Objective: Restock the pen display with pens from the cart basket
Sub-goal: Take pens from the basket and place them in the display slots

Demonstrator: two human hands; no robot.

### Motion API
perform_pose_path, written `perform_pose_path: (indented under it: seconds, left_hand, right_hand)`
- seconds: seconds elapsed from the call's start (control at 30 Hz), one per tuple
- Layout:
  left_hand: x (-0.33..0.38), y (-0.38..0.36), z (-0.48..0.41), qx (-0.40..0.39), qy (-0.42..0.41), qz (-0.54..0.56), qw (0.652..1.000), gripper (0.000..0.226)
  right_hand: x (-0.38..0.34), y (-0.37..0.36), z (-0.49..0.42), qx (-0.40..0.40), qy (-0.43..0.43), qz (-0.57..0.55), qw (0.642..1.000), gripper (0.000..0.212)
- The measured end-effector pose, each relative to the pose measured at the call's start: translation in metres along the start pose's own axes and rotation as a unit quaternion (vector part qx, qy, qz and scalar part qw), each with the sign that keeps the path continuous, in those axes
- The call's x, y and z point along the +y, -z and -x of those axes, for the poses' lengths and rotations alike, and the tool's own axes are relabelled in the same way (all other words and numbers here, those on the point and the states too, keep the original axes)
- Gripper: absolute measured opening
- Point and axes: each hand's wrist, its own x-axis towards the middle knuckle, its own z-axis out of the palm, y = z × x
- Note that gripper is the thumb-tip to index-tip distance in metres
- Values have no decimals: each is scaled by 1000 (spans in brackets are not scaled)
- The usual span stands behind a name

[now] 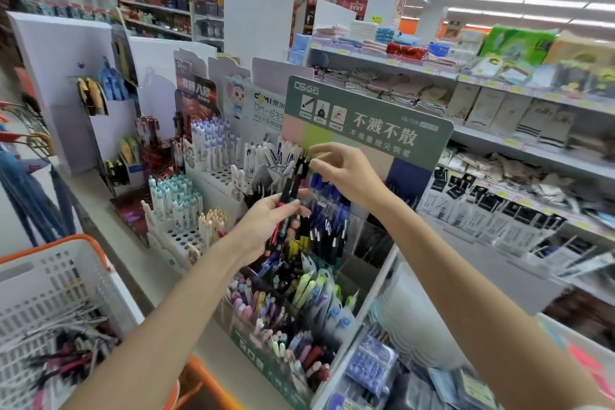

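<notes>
- The person is in the middle of restocking: pens are already out of the cart basket (87,241) and are being sorted above the pen display (366,123), one at a time, as I judge it.
- The left hand (273,220) is gripping a bundle of pens (293,183), fingers curled round the barrels, and is holding them upright and tilted slightly right, just in front of the display's middle tiers.
- The right hand (342,166) is reaching in from the right, with thumb and forefinger closing on the top end of one dark pen (303,161) in the bundle while the other fingers are fanning out loosely.
- The next move is probably calling for drawing that pen clear of the bundle and lowering it into the matching dark-pen compartment (329,236), just below the hands.
- Both forearms are stretching forward and converging over the display, the left from the near left and the right from the near right.
- More loose pens (66,353) are lying in the basket at near left, so much of the task is likely remaining.
</notes>
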Motion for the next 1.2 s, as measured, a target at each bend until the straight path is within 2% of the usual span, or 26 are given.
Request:
perform_pose_path:
  seconds: [0.17, 0.27, 0.37, 0.47, 0.57, 0.67, 0.83, 1.0, 1.2]
  left_hand:
    - [-10, -22, -4, -53, -3, -25, 998, 21]
    - [-15, -28, -4, -55, 6, -32, 998, 22]
    - [-22, -22, -7, 52, -22, -111, 992, 26]
    - [-25, -11, -9, 137, -46, -100, 984, 25]
    - [-25, -7, -8, 115, -38, -86, 989, 24]
    - [-27, -9, -8, 74, -14, -18, 997, 31]
    - [-27, -6, -4, 73, -6, 31, 997, 43]
    - [-31, -3, -3, 87, -1, 18, 996, 41]
    - [-39, 5, 0, 64, -2, -52, 997, 30]
  right_hand:
    - [8, 3, 31, -4, -36, -100, 994, 18]
    - [18, 5, 43, 53, -33, -96, 993, 14]
    - [27, 11, 53, 158, -24, -102, 982, 13]
    - [33, 17, 60, 222, -13, -81, 972, 17]
    - [37, 15, 64, 202, -1, -34, 979, 18]
    - [41, 8, 67, 180, 31, 54, 982, 13]
    - [42, 0, 70, 156, 66, 169, 971, 17]
    - [50, -16, 75, 94, 45, 197, 975, 16]
    - [62, -35, 83, 2, 4, 271, 963, 17]
